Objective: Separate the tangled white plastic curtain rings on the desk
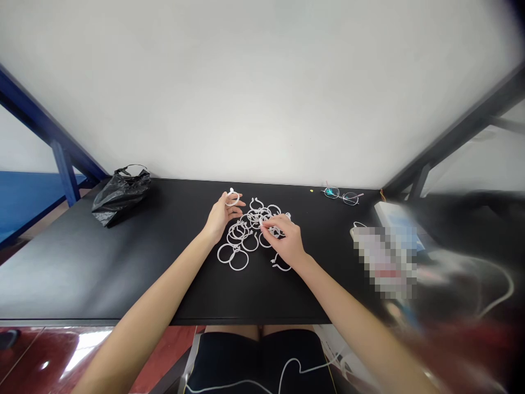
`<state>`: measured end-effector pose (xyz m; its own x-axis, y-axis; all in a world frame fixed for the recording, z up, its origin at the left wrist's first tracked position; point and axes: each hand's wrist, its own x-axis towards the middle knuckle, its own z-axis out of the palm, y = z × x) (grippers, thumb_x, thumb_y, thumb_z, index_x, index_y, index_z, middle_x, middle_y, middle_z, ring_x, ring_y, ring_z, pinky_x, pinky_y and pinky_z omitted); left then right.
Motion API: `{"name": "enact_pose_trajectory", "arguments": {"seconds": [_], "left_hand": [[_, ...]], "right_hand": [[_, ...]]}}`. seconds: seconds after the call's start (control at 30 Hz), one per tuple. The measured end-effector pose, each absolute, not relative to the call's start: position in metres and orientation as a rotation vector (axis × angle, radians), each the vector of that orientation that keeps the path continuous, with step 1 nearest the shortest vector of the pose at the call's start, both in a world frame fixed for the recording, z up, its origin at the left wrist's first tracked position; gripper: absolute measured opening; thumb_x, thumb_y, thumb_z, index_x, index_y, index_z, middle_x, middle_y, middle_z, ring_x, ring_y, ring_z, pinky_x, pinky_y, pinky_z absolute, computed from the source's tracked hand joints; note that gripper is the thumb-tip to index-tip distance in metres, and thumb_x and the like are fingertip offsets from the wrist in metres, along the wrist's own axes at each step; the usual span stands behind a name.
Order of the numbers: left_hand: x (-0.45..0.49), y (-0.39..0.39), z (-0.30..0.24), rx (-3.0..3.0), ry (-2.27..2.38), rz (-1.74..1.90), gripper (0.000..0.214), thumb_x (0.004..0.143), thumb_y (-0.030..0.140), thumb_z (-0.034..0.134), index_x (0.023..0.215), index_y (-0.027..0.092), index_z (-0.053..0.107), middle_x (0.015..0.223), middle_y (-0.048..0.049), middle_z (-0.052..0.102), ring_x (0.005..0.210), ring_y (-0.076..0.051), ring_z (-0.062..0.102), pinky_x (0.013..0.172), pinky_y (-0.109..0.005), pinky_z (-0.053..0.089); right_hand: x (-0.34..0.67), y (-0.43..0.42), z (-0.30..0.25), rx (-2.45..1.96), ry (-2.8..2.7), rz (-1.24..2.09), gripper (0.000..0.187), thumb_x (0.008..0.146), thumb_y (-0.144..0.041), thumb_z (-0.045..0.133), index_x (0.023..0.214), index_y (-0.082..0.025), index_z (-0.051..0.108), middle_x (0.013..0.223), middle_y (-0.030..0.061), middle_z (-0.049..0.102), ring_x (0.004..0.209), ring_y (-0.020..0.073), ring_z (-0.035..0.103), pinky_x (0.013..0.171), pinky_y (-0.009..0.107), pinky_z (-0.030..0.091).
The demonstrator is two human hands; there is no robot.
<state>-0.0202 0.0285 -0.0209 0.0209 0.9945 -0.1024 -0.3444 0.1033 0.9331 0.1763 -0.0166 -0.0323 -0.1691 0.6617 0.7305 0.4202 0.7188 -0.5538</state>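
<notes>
In my left hand, raised just left of the pile, a white plastic curtain ring is held between thumb and fingers, the other fingers partly spread. A loose pile of similar white curtain rings lies on the black table, several of them overlapping and some with their ends apart. My right hand reaches over the right side of the pile with thumb and index finger pinched at a white ring. It covers part of the rings beneath it.
A crumpled black plastic bag lies on the table at the far left. Eyeglasses rest near the wall. On the right are a blurred-out item, a white box and a cable. Another white cable crosses my lap.
</notes>
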Motion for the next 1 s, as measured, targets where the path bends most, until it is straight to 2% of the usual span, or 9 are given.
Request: {"name": "enact_pose_trajectory", "arguments": {"seconds": [0.37,0.53,0.67,0.8,1.0], "left_hand": [[-0.021,0.029,-0.02,0.805,0.989,1.288,0.041,0.095,0.045,0.042,0.103,0.012,0.066,0.084,-0.0071,0.069,0.064,-0.012,0.06,0.069,-0.027,0.052],[-0.024,0.034,-0.022,0.564,0.922,1.345,0.029,0.094,0.036,0.049,0.078,0.015,0.06,0.076,-0.0033,0.067,0.06,-0.011,0.06,0.067,-0.027,0.053],[-0.028,0.038,-0.022,0.323,0.913,1.356,0.022,0.092,0.022,0.051,0.07,0.017,0.051,0.065,0.0018,0.059,0.049,-0.007,0.053,0.058,-0.022,0.05],[-0.031,0.038,-0.02,0.163,0.951,1.312,0.021,0.093,0.02,0.046,0.074,0.016,0.052,0.068,-0.0012,0.06,0.051,-0.008,0.055,0.052,-0.019,0.048],[-0.032,0.036,-0.023,0.367,1.1,1.467,0.005,0.084,0.022,0.055,0.086,0.017,0.056,0.083,-0.0026,0.065,0.068,-0.012,0.061,0.067,-0.027,0.052]], "right_hand": [[0.179,-0.019,-0.028,-0.854,-1.673,0.249,0.015,0.09,-0.014,0.058,0.097,-0.022,0.069,0.083,0.0039,0.071,0.075,0.0169,0.065,0.071,0.033,0.054],[0.179,-0.02,-0.026,-0.859,-1.679,0.238,0.019,0.092,-0.013,0.053,0.096,-0.023,0.069,0.087,0.0053,0.069,0.082,0.0181,0.066,0.075,0.035,0.055],[0.179,-0.02,-0.026,-0.877,-1.688,0.227,0.019,0.091,-0.012,0.053,0.094,-0.023,0.069,0.088,0.0056,0.066,0.081,0.0174,0.065,0.073,0.034,0.055],[0.179,-0.019,-0.028,-0.864,-1.707,0.242,0.019,0.09,-0.011,0.053,0.093,-0.022,0.069,0.089,0.0055,0.066,0.082,0.0171,0.065,0.073,0.033,0.055],[0.179,-0.018,-0.03,-0.863,-1.717,0.251,0.018,0.09,-0.011,0.054,0.091,-0.022,0.069,0.089,0.0054,0.067,0.082,0.0174,0.066,0.074,0.033,0.055]]}}
